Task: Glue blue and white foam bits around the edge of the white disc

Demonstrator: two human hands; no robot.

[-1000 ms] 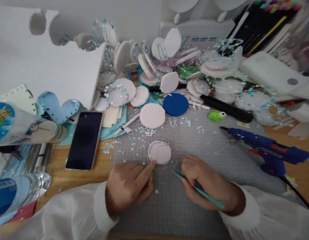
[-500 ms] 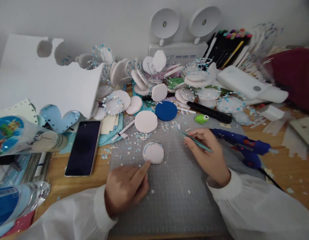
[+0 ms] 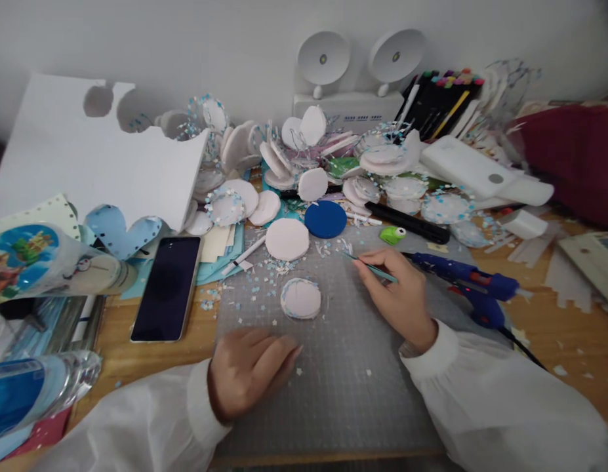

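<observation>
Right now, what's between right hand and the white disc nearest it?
Head view: a stretch of grey cutting mat, apparently bare, separates the right hand from the white disc.

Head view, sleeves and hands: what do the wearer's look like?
The left sleeve and right sleeve are white, long and loose, with creased fabric gathered into plain banded cuffs. The left hand and right hand are ungloved.

The left fingers are blurred, their undersides hidden from me. In the right fingers, the teal tool ends too fine to make out; beyond them, the lamp box's lettering is too small. Leftward of the left fingers, a bottle is cut off.
</observation>
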